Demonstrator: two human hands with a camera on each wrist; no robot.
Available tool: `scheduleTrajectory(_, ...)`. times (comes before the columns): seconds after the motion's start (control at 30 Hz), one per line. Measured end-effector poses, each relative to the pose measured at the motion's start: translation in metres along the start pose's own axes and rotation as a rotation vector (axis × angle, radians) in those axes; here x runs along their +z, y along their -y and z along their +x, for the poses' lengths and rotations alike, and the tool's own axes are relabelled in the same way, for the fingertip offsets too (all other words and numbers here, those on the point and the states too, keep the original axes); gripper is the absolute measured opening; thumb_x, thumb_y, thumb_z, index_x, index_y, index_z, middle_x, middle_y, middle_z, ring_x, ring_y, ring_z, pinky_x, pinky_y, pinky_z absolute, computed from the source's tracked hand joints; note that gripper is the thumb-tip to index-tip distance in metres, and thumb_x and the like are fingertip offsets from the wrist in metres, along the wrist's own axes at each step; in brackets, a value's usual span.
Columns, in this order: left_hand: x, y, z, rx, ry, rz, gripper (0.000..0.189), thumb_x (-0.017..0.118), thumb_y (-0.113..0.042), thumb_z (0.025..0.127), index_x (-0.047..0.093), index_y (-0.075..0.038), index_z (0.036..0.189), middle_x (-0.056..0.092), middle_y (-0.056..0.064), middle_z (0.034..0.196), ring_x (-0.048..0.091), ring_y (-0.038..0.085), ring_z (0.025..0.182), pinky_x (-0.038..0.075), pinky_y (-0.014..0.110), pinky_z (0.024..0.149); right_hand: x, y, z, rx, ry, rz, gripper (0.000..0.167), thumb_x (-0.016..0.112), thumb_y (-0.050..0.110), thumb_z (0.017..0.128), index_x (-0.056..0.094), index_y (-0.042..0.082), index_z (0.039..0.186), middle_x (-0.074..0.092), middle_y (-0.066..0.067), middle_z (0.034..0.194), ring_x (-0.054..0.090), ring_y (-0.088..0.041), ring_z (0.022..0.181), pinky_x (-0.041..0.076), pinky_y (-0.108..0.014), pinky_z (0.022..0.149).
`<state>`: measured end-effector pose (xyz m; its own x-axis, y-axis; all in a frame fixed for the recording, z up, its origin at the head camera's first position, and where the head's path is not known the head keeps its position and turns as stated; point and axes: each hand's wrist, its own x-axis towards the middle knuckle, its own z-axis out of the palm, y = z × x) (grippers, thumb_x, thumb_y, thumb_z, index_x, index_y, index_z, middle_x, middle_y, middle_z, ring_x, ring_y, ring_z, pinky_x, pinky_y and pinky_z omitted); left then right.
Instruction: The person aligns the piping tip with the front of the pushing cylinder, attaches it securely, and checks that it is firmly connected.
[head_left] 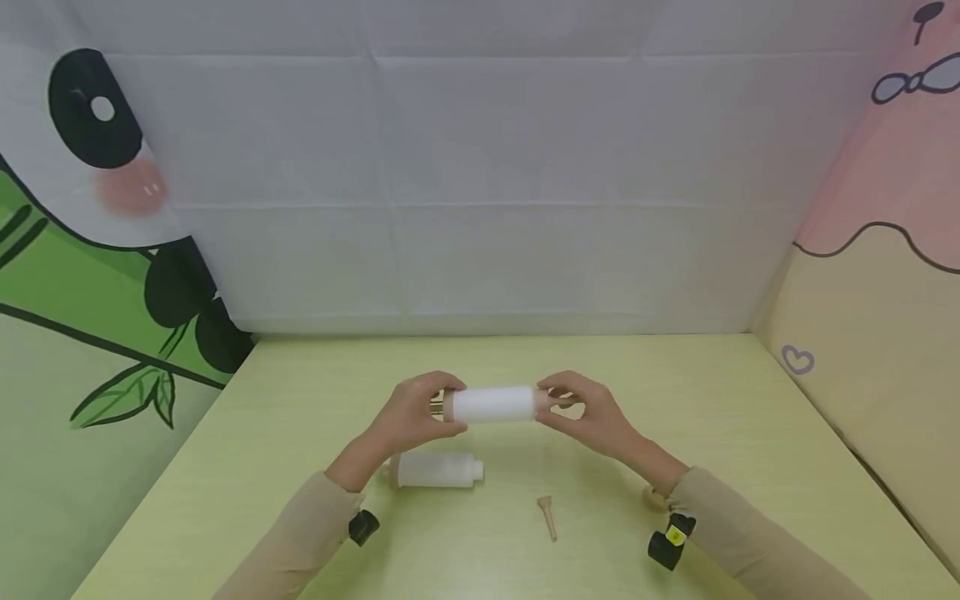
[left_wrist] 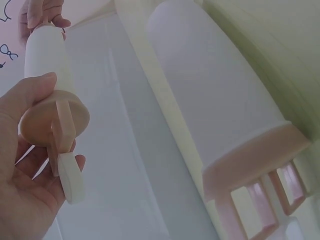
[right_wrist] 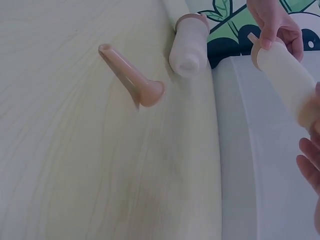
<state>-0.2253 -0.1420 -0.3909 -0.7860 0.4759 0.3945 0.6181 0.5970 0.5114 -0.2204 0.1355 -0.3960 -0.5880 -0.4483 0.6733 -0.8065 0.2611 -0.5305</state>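
A white bottle (head_left: pixel 493 405) with pinkish-beige ends is held level above the table. My left hand (head_left: pixel 412 410) grips its left end, thumb and fingers around the beige base (left_wrist: pixel 37 122), from which a bracket with a white tab (left_wrist: pixel 71 177) sticks out. At the other end, my right hand (head_left: pixel 588 414) pinches a beige slender-tipped piece (head_left: pixel 542 402); the fingers partly hide it. Below the left hand a second white bottle (head_left: pixel 437 470) lies on its side, neck to the right. A beige funnel-shaped nozzle (right_wrist: pixel 132 77) lies on the table between the forearms.
Beside the right wrist a beige roundish thing (head_left: pixel 654 498) lies on the table, partly covered by the sleeve. The pale yellow table (head_left: pixel 315 392) meets a white cloth wall (head_left: pixel 510 250) at the back. Cartoon-painted panels (head_left: pixel 870 350) stand on both sides.
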Motion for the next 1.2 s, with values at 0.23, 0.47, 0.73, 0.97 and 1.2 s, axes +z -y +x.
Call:
scheduleTrajectory(0.23,-0.002,-0.002,0.0,0.005,0.005,-0.015,0.042,0.08,-0.012,0.067,0.061,-0.006,0.103,0.061,0.005,0.102,0.059,0.02,0.093,0.053,0.022,0.074,0.004,-0.024,-0.007,-0.087,0.011,-0.025,0.041,0.073,-0.004,0.069,0.057,0.003,0.106,0.058,-0.012,0.106,0.059,-0.021,0.091,0.055,-0.03,0.068)
scheduleTrajectory(0.47,-0.004,-0.005,0.0,0.003,0.007,-0.027,0.041,0.08,-0.011,0.067,0.061,-0.006,0.103,0.061,0.004,0.102,0.059,0.02,0.093,0.053,0.023,0.074,0.004,-0.031,-0.009,-0.143,0.003,-0.028,0.041,0.074,-0.008,0.067,0.059,0.004,0.103,0.06,-0.011,0.102,0.061,-0.021,0.089,0.055,-0.032,0.066)
scheduleTrajectory(0.73,-0.004,-0.005,0.0,0.008,-0.008,-0.038,0.042,0.08,-0.01,0.065,0.061,-0.007,0.102,0.061,0.004,0.1,0.059,0.019,0.092,0.054,0.027,0.073,-0.006,0.003,0.001,-0.124,0.01,-0.005,0.034,0.073,-0.014,0.064,0.059,-0.007,0.095,0.062,-0.02,0.091,0.063,-0.028,0.078,0.056,-0.032,0.063)
scheduleTrajectory(0.97,-0.004,-0.005,0.0,0.011,-0.004,-0.055,0.04,0.08,-0.009,0.065,0.061,-0.006,0.101,0.061,0.004,0.1,0.059,0.019,0.091,0.055,0.031,0.071,-0.008,0.008,0.003,-0.119,0.023,-0.016,0.031,0.073,-0.013,0.064,0.061,-0.007,0.093,0.064,-0.019,0.087,0.063,-0.026,0.074,0.055,-0.036,0.058)
scheduleTrajectory(1.2,-0.005,-0.006,-0.001,0.01,0.011,-0.058,0.04,0.079,-0.009,0.066,0.061,-0.007,0.101,0.06,0.004,0.101,0.058,0.019,0.092,0.055,0.031,0.072,-0.01,0.008,0.004,-0.099,0.064,-0.007,0.028,0.071,-0.011,0.067,0.062,-0.005,0.093,0.065,-0.016,0.087,0.063,-0.023,0.074,0.055,-0.034,0.059)
